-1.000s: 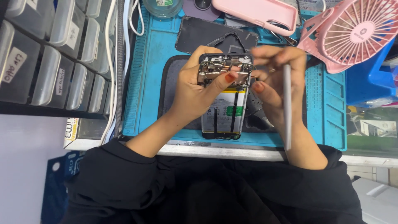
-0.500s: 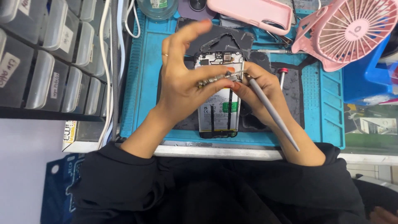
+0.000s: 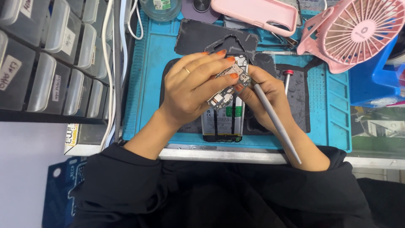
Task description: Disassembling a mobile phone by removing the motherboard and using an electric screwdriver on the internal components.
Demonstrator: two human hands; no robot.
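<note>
- Your left hand [image 3: 190, 90] pinches the circuit board [image 3: 228, 86] by its edges: light, stiff, fragile.
- Your right hand [image 3: 263, 99] grips the pen tool [image 3: 276, 122], steadying the board over the phone [image 3: 223, 122] mid-mat [image 3: 325, 126].

Circuit board [image 3: 230, 86]: bare metal shields, dull silver, with small components, gripped by left hand [image 3: 192, 90]. Tool [image 3: 276, 122] in right hand [image 3: 265, 99]: smooth grey metal, satin finish. Phone [image 3: 223, 120] is opened: glossy label seen on battery, black frame matt. Mat [image 3: 156, 63]: blue rubbery surface, matt, ribbed at the edges. Fan [image 3: 358, 31]: pink plastic, smooth, slight gloss. Case [image 3: 257, 14]: pink, soft-looking, matt. Drawers [image 3: 55, 59]: translucent plastic, paper labels stuck on. Sleeves [image 3: 126, 181]: black cloth, matt. Bench edge [image 3: 219, 154]: brushed metal strip.
</note>
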